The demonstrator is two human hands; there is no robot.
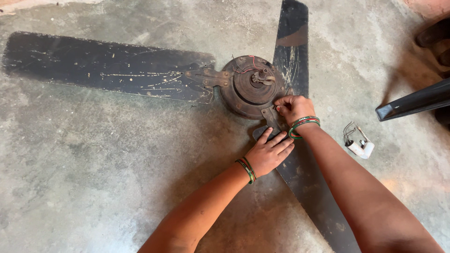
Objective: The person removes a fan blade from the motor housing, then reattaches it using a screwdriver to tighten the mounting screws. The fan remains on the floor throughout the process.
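Note:
An old ceiling fan lies on the concrete floor, its rusty round motor hub (251, 86) at centre with thin red wires on top. One dark scratched blade (108, 65) stretches left, another (291, 42) points away, a third (318, 201) runs toward me. My left hand (268, 152) rests flat on the near blade just below its metal bracket. My right hand (293, 107) has its fingers pinched at that bracket's joint by the hub's rim; what they pinch is hidden. Both wrists wear green and red bangles.
A small white capacitor with loose wires (358, 145) lies on the floor to the right. A dark slanted bar (415, 100) and dark objects (436, 35) sit at the right edge. Bare concrete (93, 178) spreads to the left.

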